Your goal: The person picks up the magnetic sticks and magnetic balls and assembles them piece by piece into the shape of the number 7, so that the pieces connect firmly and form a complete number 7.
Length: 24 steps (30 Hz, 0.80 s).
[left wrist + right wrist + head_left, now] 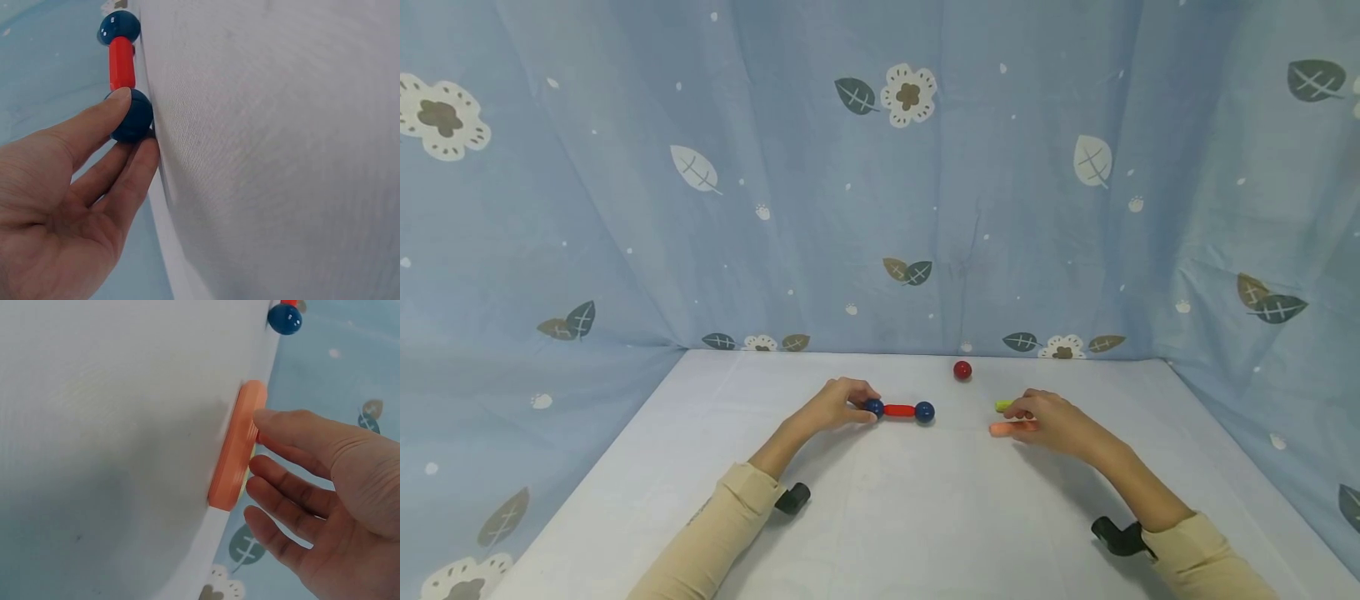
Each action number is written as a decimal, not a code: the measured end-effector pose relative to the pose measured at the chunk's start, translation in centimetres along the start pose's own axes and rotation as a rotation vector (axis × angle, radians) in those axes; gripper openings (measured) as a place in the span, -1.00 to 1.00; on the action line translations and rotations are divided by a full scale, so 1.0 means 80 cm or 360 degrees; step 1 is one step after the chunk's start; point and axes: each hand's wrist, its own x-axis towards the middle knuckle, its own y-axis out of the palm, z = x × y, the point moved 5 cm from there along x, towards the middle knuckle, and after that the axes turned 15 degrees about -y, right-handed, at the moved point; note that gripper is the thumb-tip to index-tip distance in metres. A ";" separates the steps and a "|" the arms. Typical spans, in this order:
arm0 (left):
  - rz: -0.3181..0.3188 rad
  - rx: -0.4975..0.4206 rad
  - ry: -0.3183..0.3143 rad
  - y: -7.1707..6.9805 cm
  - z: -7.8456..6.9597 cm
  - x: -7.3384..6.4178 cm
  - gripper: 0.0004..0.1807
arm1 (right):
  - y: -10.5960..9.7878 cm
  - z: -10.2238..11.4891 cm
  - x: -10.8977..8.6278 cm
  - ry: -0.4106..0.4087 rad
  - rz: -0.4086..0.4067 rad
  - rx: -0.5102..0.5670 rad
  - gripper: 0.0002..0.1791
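Note:
Thumb and fingers of my left hand (837, 404) pinch a dark blue ball (139, 119) at one end of a red rod (899, 411). A second blue ball (924, 412) sits on the rod's other end, making a dumbbell shape low over the table. My right hand (1063, 427) is at an orange rod (239, 447) lying on the table. Its thumb tip overlaps the rod's edge in the right wrist view, with the other fingers loosely bent and spread beside it. A yellow-green rod (1003, 406) lies just beyond, partly hidden by the right hand.
A dark red ball (962, 370) rests near the table's back edge, between the two hands and farther off. White cloth covers the table (895, 517). Blue patterned curtain (820, 225) hangs behind it and along both sides.

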 end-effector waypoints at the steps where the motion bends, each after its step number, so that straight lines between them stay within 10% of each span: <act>1: -0.0001 0.0000 -0.0003 0.000 0.000 0.000 -0.68 | 0.000 -0.001 0.000 -0.0005 -0.0001 0.0007 -0.69; 24: 0.0008 -0.0045 -0.0023 -0.001 -0.002 -0.003 -0.69 | 0.003 -0.003 0.001 -0.0040 0.0002 -0.0019 -0.70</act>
